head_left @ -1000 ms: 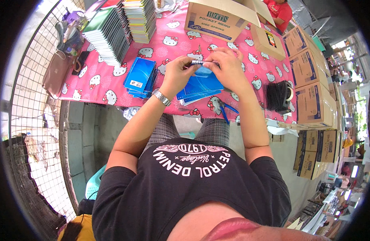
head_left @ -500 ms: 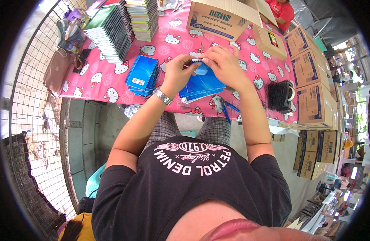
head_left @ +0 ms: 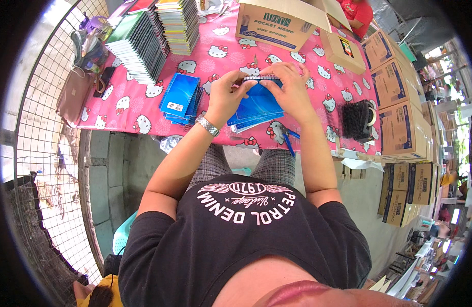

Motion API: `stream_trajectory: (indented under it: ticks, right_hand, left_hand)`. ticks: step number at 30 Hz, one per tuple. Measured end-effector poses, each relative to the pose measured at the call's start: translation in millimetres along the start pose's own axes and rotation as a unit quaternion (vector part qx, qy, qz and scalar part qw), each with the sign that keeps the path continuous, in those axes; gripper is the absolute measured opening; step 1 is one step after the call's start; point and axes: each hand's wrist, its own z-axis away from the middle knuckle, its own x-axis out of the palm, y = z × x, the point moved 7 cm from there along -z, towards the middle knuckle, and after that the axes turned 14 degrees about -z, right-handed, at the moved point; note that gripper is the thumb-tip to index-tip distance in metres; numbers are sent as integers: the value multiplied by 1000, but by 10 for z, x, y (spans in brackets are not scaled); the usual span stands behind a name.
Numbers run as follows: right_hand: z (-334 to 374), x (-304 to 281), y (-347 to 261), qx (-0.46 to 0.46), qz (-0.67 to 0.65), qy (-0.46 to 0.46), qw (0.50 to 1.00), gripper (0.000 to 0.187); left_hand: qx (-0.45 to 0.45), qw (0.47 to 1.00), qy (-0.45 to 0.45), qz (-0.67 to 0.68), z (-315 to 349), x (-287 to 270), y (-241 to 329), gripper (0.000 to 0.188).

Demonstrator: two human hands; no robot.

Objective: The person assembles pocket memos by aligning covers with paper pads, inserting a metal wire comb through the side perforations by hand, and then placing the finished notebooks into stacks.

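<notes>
My left hand (head_left: 228, 93) and my right hand (head_left: 290, 91) meet over the table, pinching the two ends of a small notebook (head_left: 259, 79). Its edge, lined with dark spiral-binding loops, points up and away from me. Beneath it lie several blue notebooks (head_left: 256, 110) in a loose pile. To the left, close to my left wrist, stands a stack of blue spiral notebooks (head_left: 178, 94). Blue-handled pliers (head_left: 289, 137) rest at the table's near edge, below my right wrist.
Tall stacks of spiral notebooks (head_left: 136, 48) stand at the back left, beside a pouch (head_left: 72, 97). An open carton (head_left: 274, 28) and a smaller box (head_left: 342, 53) stand at the back. Black binding coils (head_left: 355, 122) lie at right, near stacked cartons (head_left: 400, 128). A person in red (head_left: 358, 18) sits beyond.
Both hands have shifted slightly, and more of the notebook's bound edge shows between them. My right-hand fingers have spread back along it. The notebook stays held.
</notes>
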Motion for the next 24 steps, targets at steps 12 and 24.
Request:
stream_trajectory:
  ticks: [12, 24]
  right_hand:
    - [208, 29, -519, -4, -56, 288, 956, 12]
    - [116, 384, -459, 20, -227, 243, 943, 14]
  left_hand:
    - [197, 941, 235, -140, 179, -182, 461, 23]
    - [279, 867, 284, -300, 342, -384, 486, 27]
